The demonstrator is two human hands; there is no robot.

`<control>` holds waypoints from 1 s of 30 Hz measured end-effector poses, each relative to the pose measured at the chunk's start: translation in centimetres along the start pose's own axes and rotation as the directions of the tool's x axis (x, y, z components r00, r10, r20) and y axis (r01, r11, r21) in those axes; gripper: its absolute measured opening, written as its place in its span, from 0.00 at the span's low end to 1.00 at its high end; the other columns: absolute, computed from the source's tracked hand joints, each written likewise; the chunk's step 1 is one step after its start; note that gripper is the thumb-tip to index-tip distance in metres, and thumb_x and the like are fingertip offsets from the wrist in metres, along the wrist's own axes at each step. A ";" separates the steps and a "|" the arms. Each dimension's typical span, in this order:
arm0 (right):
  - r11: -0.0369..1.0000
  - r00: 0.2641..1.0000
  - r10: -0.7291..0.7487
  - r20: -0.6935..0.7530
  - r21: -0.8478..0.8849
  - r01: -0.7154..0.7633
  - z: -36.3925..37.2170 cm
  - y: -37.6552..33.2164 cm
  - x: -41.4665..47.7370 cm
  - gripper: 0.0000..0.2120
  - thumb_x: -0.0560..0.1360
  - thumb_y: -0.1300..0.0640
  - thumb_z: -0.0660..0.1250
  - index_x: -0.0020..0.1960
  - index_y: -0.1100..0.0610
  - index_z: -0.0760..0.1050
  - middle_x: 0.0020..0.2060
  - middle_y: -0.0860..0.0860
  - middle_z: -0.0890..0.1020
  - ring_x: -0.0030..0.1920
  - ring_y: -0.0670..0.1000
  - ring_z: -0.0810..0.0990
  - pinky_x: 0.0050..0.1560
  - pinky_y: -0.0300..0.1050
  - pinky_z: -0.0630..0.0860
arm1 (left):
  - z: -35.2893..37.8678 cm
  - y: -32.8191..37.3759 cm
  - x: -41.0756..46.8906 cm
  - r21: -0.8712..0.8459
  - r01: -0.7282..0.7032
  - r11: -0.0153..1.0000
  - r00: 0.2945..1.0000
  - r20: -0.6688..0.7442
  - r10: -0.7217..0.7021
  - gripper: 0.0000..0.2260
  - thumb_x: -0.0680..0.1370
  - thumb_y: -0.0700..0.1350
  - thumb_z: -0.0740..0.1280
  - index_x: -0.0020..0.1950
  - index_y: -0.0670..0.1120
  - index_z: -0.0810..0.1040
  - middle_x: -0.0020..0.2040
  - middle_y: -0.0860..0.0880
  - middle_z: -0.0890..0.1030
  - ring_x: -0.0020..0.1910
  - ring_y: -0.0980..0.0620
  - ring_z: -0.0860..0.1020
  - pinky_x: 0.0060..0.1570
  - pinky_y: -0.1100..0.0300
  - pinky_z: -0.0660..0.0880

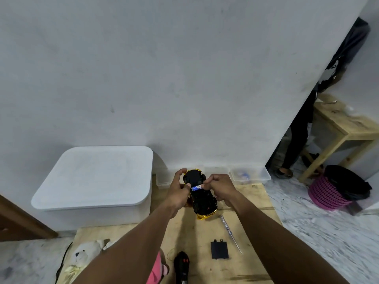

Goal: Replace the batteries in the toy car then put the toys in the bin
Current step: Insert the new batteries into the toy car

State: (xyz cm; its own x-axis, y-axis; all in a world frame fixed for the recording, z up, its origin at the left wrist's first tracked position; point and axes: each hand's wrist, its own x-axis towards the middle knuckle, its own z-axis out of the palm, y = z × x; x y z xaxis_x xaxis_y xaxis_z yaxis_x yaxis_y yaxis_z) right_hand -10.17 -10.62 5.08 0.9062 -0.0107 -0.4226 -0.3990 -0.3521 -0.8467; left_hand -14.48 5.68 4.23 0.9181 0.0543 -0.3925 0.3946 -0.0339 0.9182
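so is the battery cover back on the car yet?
No, the black battery cover lies on the wooden board beside the screwdriver, apart from the upturned toy car held in both hands.

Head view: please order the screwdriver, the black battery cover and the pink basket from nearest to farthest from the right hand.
1. Screwdriver: on the wooden board, just below the right hand.
2. Black battery cover: on the board, lower, beside the screwdriver's tip.
3. Pink basket: far right, on the floor, off the board.
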 end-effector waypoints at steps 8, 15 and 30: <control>0.999 0.999 0.049 -0.007 -0.016 -0.049 0.5 -0.7 0.1 0.05 0.72 0.63 0.70 0.47 0.56 0.78 0.38 0.50 0.78 0.32 0.48 0.71 0.24 0.34 0.63 | -0.4 0.4 0.4 0.021 0.056 0.998 0.998 0.011 -0.057 0.20 0.84 0.40 0.57 0.69 0.63 0.63 0.58 0.37 0.77 0.46 0.38 0.81 0.43 0.44 0.84; 0.997 0.998 0.041 -0.041 0.073 -0.038 -0.3 -2.1 0.5 0.13 0.74 0.64 0.60 0.55 0.58 0.79 0.42 0.55 0.82 0.34 0.57 0.83 0.24 0.37 0.59 | -0.7 1.0 0.7 -0.002 0.085 0.996 0.996 -0.007 -0.085 0.20 0.84 0.39 0.56 0.70 0.62 0.63 0.55 0.38 0.78 0.47 0.37 0.83 0.37 0.48 0.83; 0.976 0.966 -0.219 0.139 0.039 0.215 -0.2 -1.1 -0.1 0.12 0.66 0.63 0.80 0.48 0.56 0.85 0.39 0.52 0.87 0.44 0.48 0.85 0.45 0.40 0.77 | -1.2 0.6 0.4 0.005 0.113 0.994 0.994 -0.016 -0.112 0.21 0.84 0.40 0.57 0.72 0.61 0.63 0.58 0.40 0.78 0.39 0.37 0.83 0.44 0.40 0.83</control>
State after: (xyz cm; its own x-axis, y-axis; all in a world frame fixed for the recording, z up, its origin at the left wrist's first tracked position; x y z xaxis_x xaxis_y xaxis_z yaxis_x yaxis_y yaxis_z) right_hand -9.81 -10.43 6.18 0.9432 0.1965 -0.2680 -0.1998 -0.3092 -0.9298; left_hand -13.93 6.90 4.66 0.8672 0.0742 -0.4924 0.4956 -0.0329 0.8679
